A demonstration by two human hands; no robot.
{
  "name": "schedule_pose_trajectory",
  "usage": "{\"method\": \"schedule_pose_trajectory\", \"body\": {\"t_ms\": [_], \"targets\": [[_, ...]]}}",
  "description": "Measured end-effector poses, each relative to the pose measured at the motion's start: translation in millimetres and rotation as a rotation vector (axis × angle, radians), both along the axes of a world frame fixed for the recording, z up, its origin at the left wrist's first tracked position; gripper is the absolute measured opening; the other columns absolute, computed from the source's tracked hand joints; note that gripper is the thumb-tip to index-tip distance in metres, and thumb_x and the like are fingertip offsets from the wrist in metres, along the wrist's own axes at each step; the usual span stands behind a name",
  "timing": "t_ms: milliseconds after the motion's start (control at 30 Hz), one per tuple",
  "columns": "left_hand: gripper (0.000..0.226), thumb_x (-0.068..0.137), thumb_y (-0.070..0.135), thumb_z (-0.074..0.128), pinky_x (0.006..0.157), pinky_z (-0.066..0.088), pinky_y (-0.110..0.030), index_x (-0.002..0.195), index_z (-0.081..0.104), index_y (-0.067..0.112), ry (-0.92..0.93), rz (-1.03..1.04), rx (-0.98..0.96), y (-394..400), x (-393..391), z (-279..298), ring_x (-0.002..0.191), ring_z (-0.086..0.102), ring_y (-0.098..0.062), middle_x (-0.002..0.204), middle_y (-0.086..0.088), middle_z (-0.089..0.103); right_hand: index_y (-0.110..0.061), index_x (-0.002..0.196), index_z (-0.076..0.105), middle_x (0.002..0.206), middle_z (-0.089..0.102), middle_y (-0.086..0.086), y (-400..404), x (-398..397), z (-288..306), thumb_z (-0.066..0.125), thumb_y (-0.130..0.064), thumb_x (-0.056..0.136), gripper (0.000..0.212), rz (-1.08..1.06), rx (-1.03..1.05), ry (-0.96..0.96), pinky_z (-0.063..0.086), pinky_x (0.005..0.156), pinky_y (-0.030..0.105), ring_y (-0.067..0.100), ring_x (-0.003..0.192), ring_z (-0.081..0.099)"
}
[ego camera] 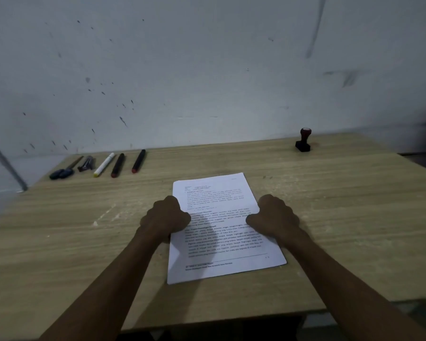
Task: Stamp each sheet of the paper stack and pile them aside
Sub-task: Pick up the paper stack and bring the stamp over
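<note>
A stack of white printed sheets (pixel 219 244) lies on the wooden table (pixel 349 212) in front of me, turned slightly. My left hand (pixel 166 215) grips the stack's left edge, thumb on top of the page and fingers curled at the side. On the right edge my right hand (pixel 273 216) holds the stack the same way. A stamp (pixel 303 140) with a dark red knob and a black base stands upright at the far right of the table, well away from both hands.
Along the far left of the table lies a row of writing tools: two black markers with red ends (pixel 139 160) (pixel 117 165), a white marker (pixel 104 164), a dark clip-like item (pixel 86 163) and a dark-handled tool (pixel 65 169). A wall stands directly behind the table.
</note>
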State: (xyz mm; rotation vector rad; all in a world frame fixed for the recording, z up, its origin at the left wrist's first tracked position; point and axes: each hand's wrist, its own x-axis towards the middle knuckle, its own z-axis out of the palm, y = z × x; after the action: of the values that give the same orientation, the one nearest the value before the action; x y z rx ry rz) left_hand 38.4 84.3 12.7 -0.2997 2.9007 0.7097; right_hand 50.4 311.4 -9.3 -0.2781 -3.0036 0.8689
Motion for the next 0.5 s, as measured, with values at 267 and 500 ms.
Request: {"method": "schedule_pose_trajectory", "body": {"t_ms": [267,500], "targets": [[0.049,0.086,0.042,0.058,0.081,0.044,-0.037,0.124,0.047,0.013,0.113,-0.078,-0.25,20.5,-9.7,11.2,0.106,0.056,-0.028,0.122,-0.011,0.052,-0.019,0.119,0.053,0.111,0.059,0.0,10.5,-8.5,3.2,0.064,-0.039,0.079,0.047,-0.014,0.027,0.041,0.037,0.066,0.029,0.019,0.087,0.054],[0.043,0.089,0.036,0.06,0.09,0.044,-0.039,0.123,0.05,0.011,0.349,-0.354,-0.062,75.2,-37.8,17.0,0.115,0.049,-0.028,0.125,-0.011,0.045,-0.021,0.127,0.052,0.125,0.057,0.003,33.3,-31.2,10.3,0.065,-0.045,0.079,0.056,-0.108,-0.005,0.129,0.039,0.075,0.031,0.027,0.108,0.058]]}}
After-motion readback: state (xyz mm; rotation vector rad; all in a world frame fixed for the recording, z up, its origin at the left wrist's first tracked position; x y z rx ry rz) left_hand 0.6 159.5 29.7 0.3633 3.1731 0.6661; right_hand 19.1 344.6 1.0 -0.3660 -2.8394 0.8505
